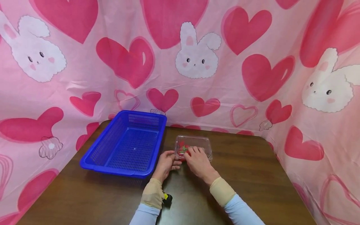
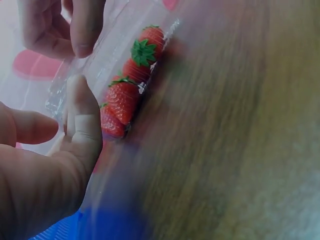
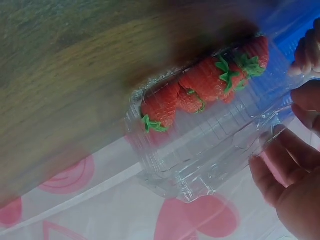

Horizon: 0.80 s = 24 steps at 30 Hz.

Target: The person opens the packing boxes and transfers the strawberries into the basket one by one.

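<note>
clear plastic clamshell (image 1: 193, 146) of strawberries (image 1: 183, 150) on table (image 1: 253, 175), beside blue basket (image 1: 126, 145) | left hand (image 1: 166, 162) pinches near edge | right hand (image 1: 198, 161) grips lid | step: likely opening; next needs steady prying

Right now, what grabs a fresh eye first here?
Both hands, left hand and right hand, grip a clear box of strawberries mid-table. A blue basket sits just left of it. Pink heart-and-bunny cloth walls the brown table.
</note>
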Each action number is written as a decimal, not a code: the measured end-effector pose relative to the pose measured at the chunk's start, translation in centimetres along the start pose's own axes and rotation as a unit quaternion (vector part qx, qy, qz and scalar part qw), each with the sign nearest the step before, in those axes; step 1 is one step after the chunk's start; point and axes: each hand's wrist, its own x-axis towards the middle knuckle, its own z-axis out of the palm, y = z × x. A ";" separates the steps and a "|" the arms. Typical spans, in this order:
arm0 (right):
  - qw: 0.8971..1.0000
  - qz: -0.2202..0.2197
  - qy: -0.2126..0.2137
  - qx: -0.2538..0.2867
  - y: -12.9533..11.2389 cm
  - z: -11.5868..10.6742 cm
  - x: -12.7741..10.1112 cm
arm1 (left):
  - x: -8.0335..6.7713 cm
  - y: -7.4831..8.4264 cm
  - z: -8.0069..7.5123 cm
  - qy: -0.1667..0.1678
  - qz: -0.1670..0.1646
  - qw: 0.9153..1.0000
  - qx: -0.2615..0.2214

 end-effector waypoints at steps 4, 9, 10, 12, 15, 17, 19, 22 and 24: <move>1.000 -0.008 0.009 -0.004 -0.1 0.1 0.0 | -0.1 -0.2 -0.3 -0.014 -0.005 1.000 0.002; 0.999 -0.018 0.025 -0.008 0.0 0.1 0.0 | -0.1 -0.4 -0.4 -0.012 -0.007 1.000 0.014; 0.999 -0.020 0.025 -0.010 0.0 0.2 0.0 | -0.1 -0.5 -0.4 -0.011 -0.006 1.000 0.016; 0.999 -0.023 0.026 -0.014 0.0 0.2 -0.1 | -0.2 -0.6 -0.4 -0.009 -0.007 1.000 0.021; 0.999 -0.027 0.029 -0.016 0.1 0.5 -0.1 | -0.2 -0.8 -0.5 -0.013 -0.001 0.999 0.030; 0.999 -0.030 0.035 -0.016 0.1 0.6 -0.1 | -0.2 -0.8 -0.5 -0.013 -0.001 0.999 0.034; 0.998 -0.032 0.043 -0.017 0.1 0.8 -0.1 | -0.2 -0.9 -0.5 -0.014 0.004 0.999 0.038; 0.998 -0.033 0.051 -0.019 0.0 0.8 0.0 | -0.2 -1.0 -0.3 -0.012 0.012 0.999 0.042; 0.998 -0.030 0.050 -0.020 0.0 0.8 0.2 | -0.2 -1.0 -0.2 -0.011 0.023 0.999 0.048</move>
